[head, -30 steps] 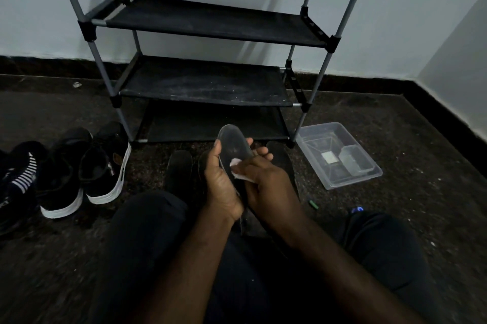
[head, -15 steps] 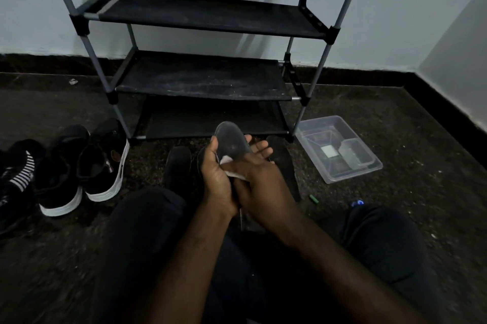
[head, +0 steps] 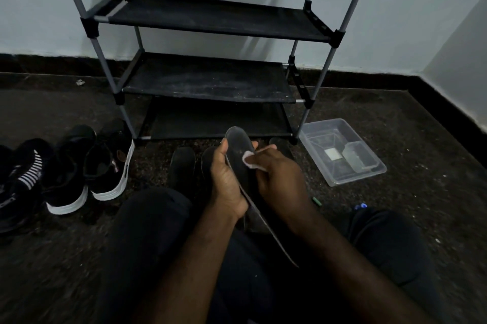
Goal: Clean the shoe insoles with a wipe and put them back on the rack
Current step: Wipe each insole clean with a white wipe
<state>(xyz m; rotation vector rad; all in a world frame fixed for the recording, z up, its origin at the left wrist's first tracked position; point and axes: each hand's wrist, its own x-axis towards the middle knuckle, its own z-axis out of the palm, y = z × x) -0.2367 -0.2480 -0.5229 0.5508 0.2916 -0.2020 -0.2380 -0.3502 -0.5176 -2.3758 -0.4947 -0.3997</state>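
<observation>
I sit on the floor in front of a black three-shelf shoe rack (head: 208, 81). My left hand (head: 226, 181) grips a dark insole (head: 238, 149) by its edge, toe end pointing up and away from me. My right hand (head: 276, 178) pinches a small white wipe (head: 250, 159) and presses it against the insole's upper half. The heel end of the insole runs down between my wrists. Other dark insoles (head: 181, 165) lie on the floor just beyond my hands.
A clear plastic tub (head: 342, 152) with a smaller container inside sits on the floor to the right of the rack. Black sneakers with white soles (head: 105, 165) stand in a row at the left. My dark-trousered legs fill the foreground.
The wipe has slid along the insole under my right hand, and the view has shifted slightly. My left hand keeps the same grip.
</observation>
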